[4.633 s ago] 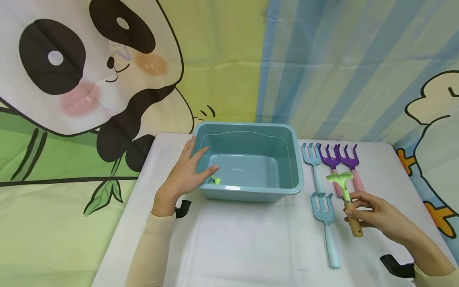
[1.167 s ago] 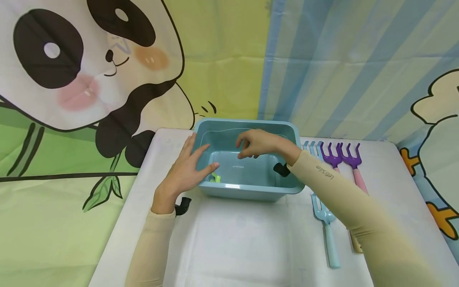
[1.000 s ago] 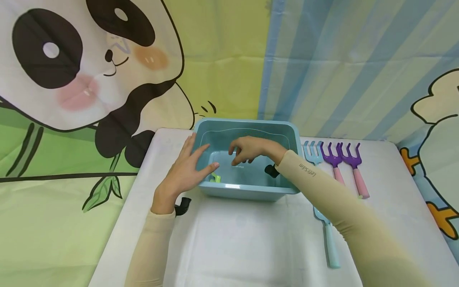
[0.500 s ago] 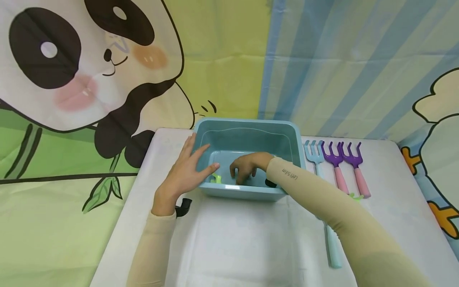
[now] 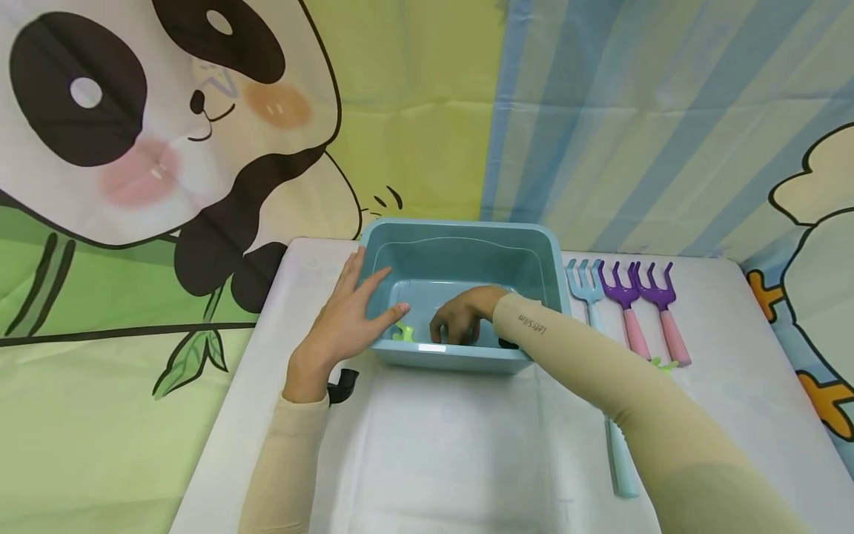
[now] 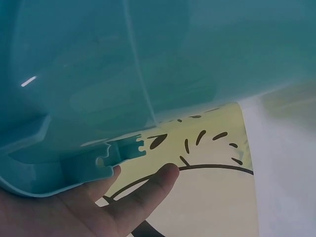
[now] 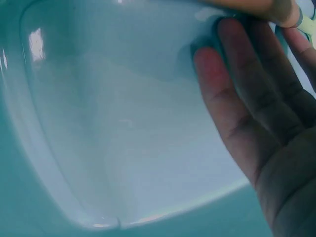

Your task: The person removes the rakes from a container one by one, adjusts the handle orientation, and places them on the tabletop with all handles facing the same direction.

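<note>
In the head view my left hand (image 5: 343,319) rests on the left rim of a blue-green plastic tub (image 5: 460,230), its fingers and thumb spread. My right hand (image 5: 460,315) reaches down inside the tub near its front wall, fingers bent downward. A small hand rake lies there; its green head (image 5: 403,332) shows at the front left corner. The right wrist view shows its wooden handle (image 7: 247,6) at the top, with a fingertip right at the handle near the green part and other fingers against the tub floor. Whether the hand grips it I cannot tell.
Right of the tub on the white table lie a light blue hand fork (image 5: 586,285), two purple forks (image 5: 620,289) with pink handles, and another light blue fork (image 5: 622,460). Green tines (image 5: 663,365) peek out past the right sleeve (image 5: 620,386). A printed curtain (image 5: 427,111) hangs behind.
The right hand earlier held a green-headed tool with a wooden handle over the table, left it there, then moved left and lowered into the tub. The left hand stays on the rim.
</note>
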### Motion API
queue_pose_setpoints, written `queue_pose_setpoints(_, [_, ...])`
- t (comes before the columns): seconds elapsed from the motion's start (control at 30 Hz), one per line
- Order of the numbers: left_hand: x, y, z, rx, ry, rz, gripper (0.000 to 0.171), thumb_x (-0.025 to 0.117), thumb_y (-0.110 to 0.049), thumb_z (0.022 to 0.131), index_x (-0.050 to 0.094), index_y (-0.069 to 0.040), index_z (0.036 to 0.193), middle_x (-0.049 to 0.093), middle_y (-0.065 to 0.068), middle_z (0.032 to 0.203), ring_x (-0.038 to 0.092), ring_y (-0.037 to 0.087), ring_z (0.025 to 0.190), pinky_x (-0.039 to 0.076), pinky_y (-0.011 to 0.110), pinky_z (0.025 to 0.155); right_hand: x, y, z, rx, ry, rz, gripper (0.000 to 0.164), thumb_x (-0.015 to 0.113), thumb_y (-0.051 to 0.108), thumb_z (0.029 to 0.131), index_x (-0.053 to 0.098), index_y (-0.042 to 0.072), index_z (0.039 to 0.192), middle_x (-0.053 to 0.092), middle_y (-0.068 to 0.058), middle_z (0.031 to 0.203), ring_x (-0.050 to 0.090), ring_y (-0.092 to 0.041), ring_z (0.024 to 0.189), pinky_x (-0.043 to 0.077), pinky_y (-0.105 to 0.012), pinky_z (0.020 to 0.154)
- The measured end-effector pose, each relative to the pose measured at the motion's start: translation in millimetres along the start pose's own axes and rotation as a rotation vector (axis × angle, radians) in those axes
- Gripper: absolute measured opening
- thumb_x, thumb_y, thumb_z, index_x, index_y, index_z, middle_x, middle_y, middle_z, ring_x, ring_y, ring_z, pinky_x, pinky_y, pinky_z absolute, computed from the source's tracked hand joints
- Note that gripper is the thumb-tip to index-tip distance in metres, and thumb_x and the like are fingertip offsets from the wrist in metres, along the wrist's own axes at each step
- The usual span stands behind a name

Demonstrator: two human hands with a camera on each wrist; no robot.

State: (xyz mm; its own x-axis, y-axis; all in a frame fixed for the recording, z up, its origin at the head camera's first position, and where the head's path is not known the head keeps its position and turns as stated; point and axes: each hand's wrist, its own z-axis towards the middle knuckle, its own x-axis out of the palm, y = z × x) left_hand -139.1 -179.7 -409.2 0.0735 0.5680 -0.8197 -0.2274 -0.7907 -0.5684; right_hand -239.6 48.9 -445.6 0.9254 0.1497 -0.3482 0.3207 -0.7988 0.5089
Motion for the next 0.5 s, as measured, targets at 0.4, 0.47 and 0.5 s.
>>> queue_pose_setpoints(0.4, [-0.3, -1.8, -0.5, -0.004, 0.001, 0.022, 0.086, 0.048, -0.077, 0.089, 0.042, -0.023, 0.154, -0.006, -0.003, 0.167, -0.009, 0.014, 0.151, 0.033, 0.061, 0.108, 6.2, 1.4, 3.3, -0.008, 0.039, 0.064, 0.022, 0.064, 0.01, 0.096, 0.06, 0.014, 0.117, 0.058, -0.006, 0.118, 0.063, -0.02, 0.099, 0.055, -0.039, 0.086])
queue_pose_setpoints(0.47, [-0.5, -1.8, -0.7, -0.005, 0.001, 0.025, 0.085, 0.048, -0.077, 0.089, 0.042, -0.023, 0.154, -0.006, -0.003, 0.167, -0.009, 0.015, 0.151, 0.033, 0.061, 0.107, 6.1, 2.1, 3.1, -0.012, 0.042, 0.054, 0.022, 0.062, 0.009, 0.096, 0.059, 0.014, 0.117, 0.056, -0.006, 0.119, 0.063, -0.02, 0.1, 0.055, -0.039, 0.086])
queue_pose_setpoints(0.5, [-0.5, -1.7, -0.8, -0.005, 0.001, 0.026, 0.085, 0.048, -0.077, 0.089, 0.041, -0.023, 0.154, -0.006, -0.003, 0.167, -0.009, 0.015, 0.151, 0.033, 0.061, 0.107, 6.0, 2.4, 3.1, -0.013, 0.042, 0.053, 0.023, 0.062, 0.008, 0.096, 0.058, 0.014, 0.118, 0.056, -0.005, 0.119, 0.062, -0.02, 0.1, 0.054, -0.038, 0.086])
